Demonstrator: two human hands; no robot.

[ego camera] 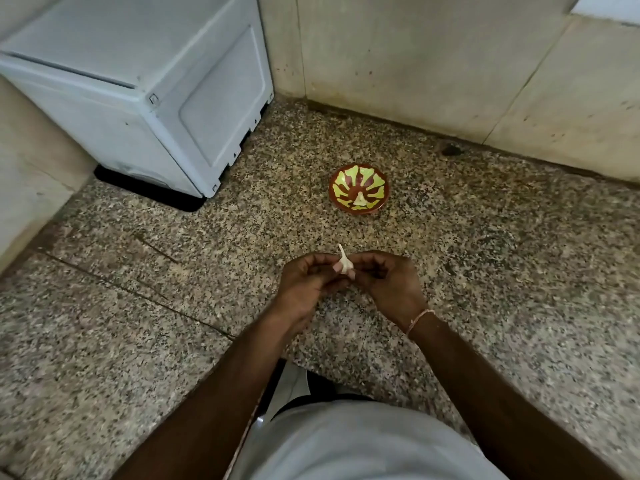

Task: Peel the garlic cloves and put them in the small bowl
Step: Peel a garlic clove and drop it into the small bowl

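Both my hands meet over the speckled stone counter [485, 271], my left hand [306, 284] and right hand [384, 282] pinching one garlic clove [345, 266] between curled fingertips. Beyond it, nearer the wall, sits the small patterned bowl [359, 192] holding one peeled clove [360, 201].

Speckled counter [485, 271] with bowl [359, 193], appliance [138, 91]

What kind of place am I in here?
Probably a home kitchen corner: a speckled stone counter against tiled walls, a white appliance, and a small bowl.
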